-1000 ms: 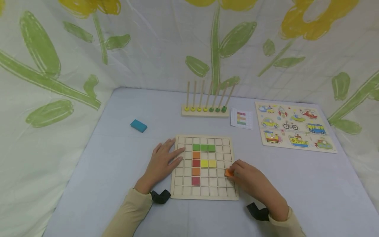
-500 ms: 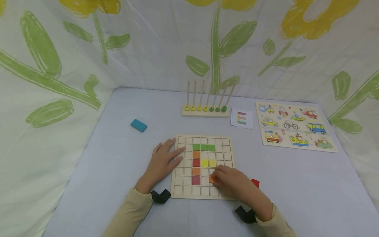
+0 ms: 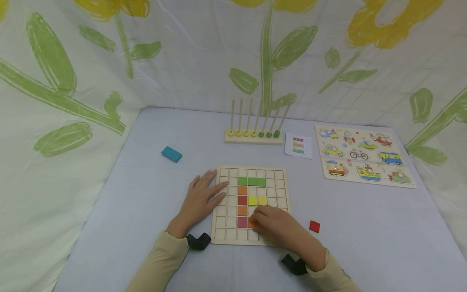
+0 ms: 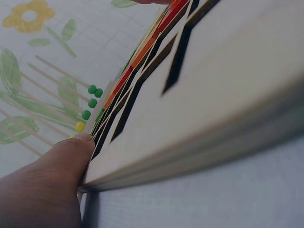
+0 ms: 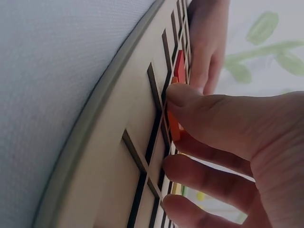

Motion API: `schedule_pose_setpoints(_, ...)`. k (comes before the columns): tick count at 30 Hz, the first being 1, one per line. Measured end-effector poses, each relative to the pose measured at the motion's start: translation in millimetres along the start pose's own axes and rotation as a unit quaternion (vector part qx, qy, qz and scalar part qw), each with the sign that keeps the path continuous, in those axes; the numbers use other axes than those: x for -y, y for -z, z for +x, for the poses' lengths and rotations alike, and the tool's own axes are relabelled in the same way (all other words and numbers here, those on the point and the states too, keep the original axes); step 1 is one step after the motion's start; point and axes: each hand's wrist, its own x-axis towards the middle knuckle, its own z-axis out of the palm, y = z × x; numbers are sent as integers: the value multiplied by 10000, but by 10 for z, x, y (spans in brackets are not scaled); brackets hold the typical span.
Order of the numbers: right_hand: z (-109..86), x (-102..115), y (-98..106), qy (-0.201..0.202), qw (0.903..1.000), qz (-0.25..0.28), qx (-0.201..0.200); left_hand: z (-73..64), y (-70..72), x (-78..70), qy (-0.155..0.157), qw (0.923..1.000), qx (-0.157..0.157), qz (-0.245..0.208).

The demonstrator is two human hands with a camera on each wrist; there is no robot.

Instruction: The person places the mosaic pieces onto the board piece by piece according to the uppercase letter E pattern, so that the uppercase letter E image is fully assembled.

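A wooden grid board (image 3: 222, 234) lies on the table with green, orange, red, yellow and pink square tiles in some cells. My left hand (image 3: 198, 202) rests on its left edge, fingers spread; in the left wrist view the thumb (image 4: 71, 156) lies against the rim. With thumb and fingertips, my right hand (image 3: 279, 227) pinches an orange tile (image 5: 173, 124) at the cell just right of the pink tile (image 3: 242, 222). Fingers partly cover that tile, so I cannot tell whether it sits fully in the cell. A loose red tile (image 3: 314, 226) lies right of the board.
A blue block (image 3: 171, 154) lies at the left. Toward the back stand a peg rack (image 3: 253, 139) with yellow and green beads and a small pattern card (image 3: 298, 146). A vehicle puzzle board (image 3: 365, 156) lies at the right back. Flowered cloth hangs behind.
My right hand has carried the orange tile leftward from the board's right edge to beside the pink tile. The red tile has come into view at the right. The left hand stays put.
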Motion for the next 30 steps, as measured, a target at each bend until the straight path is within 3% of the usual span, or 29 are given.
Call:
schedule_pose_setpoints(22,-13,-28,-1,-66,9999,-58,58,13,2,-4,-5,10000,-3,-7)
schedule_pose_setpoints(30,-297,-256,139,-551,9979,-148,-312,9,-4,-4,49,10000,28,11)
